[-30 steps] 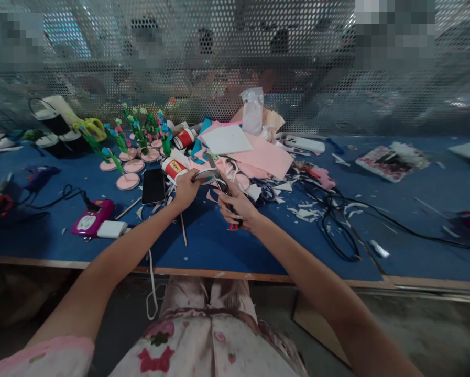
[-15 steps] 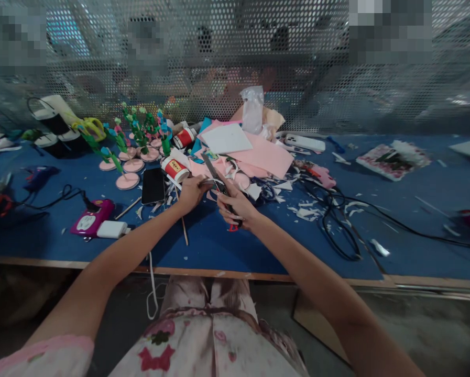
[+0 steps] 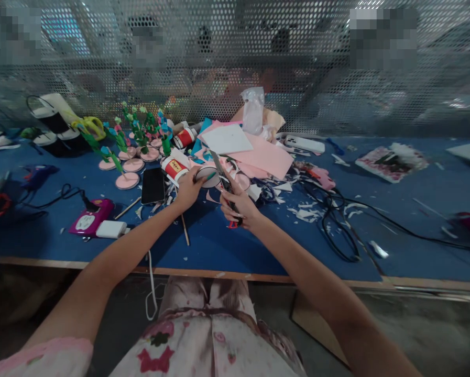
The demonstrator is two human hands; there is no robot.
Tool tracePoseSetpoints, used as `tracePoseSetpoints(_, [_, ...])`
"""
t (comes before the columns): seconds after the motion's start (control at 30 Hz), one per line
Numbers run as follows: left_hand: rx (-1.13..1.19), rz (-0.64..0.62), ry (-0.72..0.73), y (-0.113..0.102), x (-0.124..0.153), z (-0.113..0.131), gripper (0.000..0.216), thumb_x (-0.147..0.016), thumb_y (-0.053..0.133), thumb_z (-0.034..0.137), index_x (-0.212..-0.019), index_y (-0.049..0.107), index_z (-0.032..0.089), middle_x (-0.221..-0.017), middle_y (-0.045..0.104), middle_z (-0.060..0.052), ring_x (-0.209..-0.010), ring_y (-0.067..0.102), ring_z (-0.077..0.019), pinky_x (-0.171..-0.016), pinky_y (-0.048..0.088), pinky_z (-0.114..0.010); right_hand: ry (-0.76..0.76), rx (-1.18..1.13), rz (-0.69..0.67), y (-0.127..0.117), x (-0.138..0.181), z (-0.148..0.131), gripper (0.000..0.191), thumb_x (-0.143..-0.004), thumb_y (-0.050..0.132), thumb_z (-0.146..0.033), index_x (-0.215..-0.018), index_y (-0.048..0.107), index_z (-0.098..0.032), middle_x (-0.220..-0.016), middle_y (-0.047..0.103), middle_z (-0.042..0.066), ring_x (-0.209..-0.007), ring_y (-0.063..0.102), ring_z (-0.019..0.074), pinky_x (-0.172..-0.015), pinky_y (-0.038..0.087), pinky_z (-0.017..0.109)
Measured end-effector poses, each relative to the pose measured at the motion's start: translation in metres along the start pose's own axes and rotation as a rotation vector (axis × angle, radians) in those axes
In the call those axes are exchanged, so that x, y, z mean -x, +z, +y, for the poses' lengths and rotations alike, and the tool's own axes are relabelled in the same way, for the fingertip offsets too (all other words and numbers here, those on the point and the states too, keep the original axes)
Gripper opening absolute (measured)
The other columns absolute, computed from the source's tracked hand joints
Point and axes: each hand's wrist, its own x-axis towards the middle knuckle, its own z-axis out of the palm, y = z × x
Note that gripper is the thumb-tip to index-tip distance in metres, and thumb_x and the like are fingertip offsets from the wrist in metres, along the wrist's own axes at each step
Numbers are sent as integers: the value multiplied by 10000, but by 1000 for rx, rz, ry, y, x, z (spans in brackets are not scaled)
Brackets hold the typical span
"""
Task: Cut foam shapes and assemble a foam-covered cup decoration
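My left hand (image 3: 188,189) is closed on the near-left edge of a small pale round disc (image 3: 208,178) with a dark rim. Its flat face is turned partly up towards me. In my right hand (image 3: 240,207) is a pair of scissors (image 3: 226,184), blades pointing up and away, just right of the disc. Part of the red-and-black handle shows under the fingers. Whether the blades touch the disc I cannot tell. A red-and-white labelled roll (image 3: 175,168) lies right behind my left hand.
Several pink discs (image 3: 127,181) bearing green stems stand at the left, near a black phone (image 3: 153,186) and a purple power socket (image 3: 91,216). Behind my hands lie pink sheets (image 3: 272,157) and a white sheet (image 3: 227,139). Black cable (image 3: 329,230) and white scraps (image 3: 308,211) spread rightward.
The disc has turned from nearly edge-on to showing its face. My left hand has shifted slightly left, and the scissors have moved slightly right, apart from my left fingers.
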Motion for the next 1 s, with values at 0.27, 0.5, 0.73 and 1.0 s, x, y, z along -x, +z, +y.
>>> tracePoseSetpoints(0.27, [441, -53, -190, 8, -2, -8, 371, -735, 631, 281, -1071, 499, 195, -1041, 579, -63, -829, 608, -178, -553, 542, -261, 26, -51, -13, -4, -1, -6, 632, -907, 401, -186, -1441, 134, -394, -492, 379, -122, -283, 200, 25, -286, 183, 100])
tracePoseSetpoints(0.5, [410, 18, -264, 9, -5, -11, 469, -586, 737, 201, -988, 500, 161, -856, 641, -43, -743, 634, -177, -567, 544, -271, 81, -105, -43, -6, -2, -7, 589, -925, 355, -175, -1425, 154, -414, -503, 380, -117, -286, 196, 26, -291, 193, 99])
tracePoseSetpoints(0.73, [405, 31, -110, 7, -5, -15, 408, -691, 675, 275, -1054, 523, 168, -953, 641, -51, -838, 620, -165, -694, 538, -271, 93, -82, -23, -6, -3, -7, 599, -915, 388, -201, -1426, 152, -404, -508, 375, -117, -291, 207, 25, -297, 203, 99])
tracePoseSetpoints(1.0, [517, -7, -169, 11, -4, -14, 406, -698, 670, 312, -1047, 499, 196, -971, 604, -50, -835, 624, -178, -617, 562, -279, 40, -62, -33, -3, 1, -8, 622, -913, 380, -183, -1443, 127, -390, -501, 380, -118, -284, 208, 29, -282, 203, 105])
